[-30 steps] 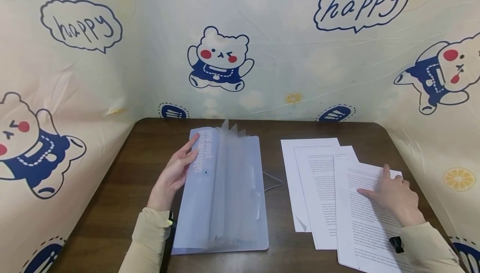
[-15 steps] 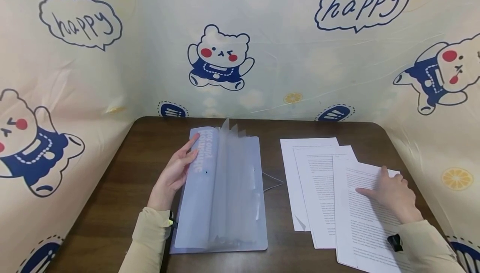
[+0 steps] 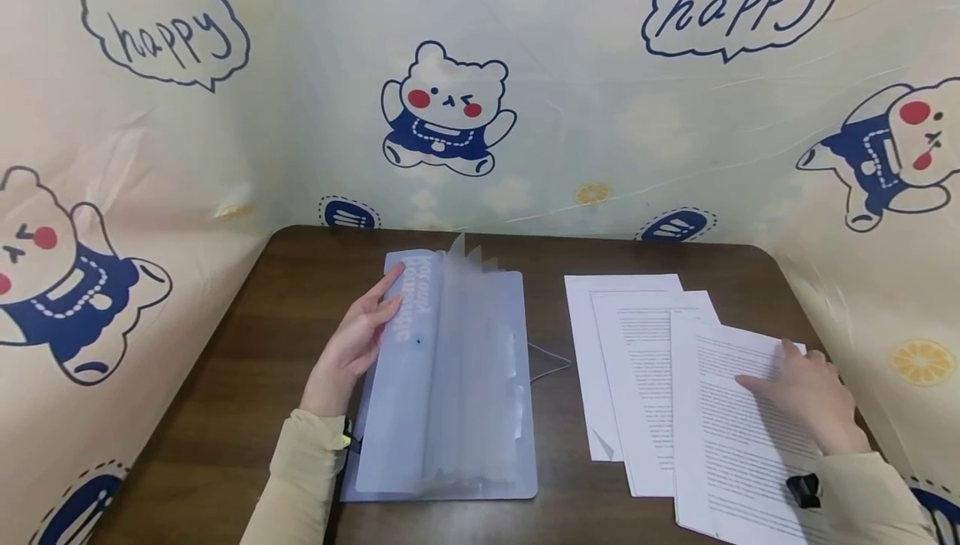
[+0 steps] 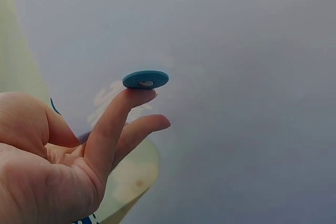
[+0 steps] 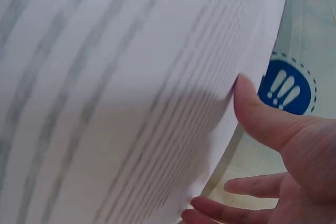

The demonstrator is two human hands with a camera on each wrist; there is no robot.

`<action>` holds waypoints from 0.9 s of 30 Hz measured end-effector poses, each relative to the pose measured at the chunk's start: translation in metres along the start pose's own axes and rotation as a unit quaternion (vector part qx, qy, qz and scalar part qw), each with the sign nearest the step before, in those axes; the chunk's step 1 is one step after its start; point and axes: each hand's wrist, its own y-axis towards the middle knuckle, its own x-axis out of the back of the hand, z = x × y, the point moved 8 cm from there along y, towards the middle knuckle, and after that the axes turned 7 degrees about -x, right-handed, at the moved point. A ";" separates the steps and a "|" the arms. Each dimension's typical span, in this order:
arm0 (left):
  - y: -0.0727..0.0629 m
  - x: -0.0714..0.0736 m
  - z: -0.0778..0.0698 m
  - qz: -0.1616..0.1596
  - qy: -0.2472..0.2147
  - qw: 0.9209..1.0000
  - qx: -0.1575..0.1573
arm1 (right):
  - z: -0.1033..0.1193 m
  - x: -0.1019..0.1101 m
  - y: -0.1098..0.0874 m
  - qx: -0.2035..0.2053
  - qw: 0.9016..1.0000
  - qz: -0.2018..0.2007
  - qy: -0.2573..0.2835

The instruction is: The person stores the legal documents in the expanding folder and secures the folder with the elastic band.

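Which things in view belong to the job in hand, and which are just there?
Likely part of the job:
blue folder, held by the left hand
printed papers, the top one touched by the right hand

Apparently just surroundings:
brown table
bear-print backdrop behind it

Head view: front sheets [image 3: 735, 445] cut by lower edge at five o'clock; print [image 3: 750, 399] too small for reading. Left hand [image 3: 347, 353] has some fingers hidden behind folder cover [image 3: 395, 420]; letters [image 3: 415, 299] there blurred. One bear [image 3: 75, 278] at nine o'clock, other bear [image 3: 881, 162] at three, both cut by side edges. Left wrist view: same hand cut at eight o'clock.
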 end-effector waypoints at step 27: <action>-0.004 0.001 0.006 0.002 -0.025 1.000 0.009 | -0.052 -0.010 -0.002 -0.083 0.992 0.054 0.082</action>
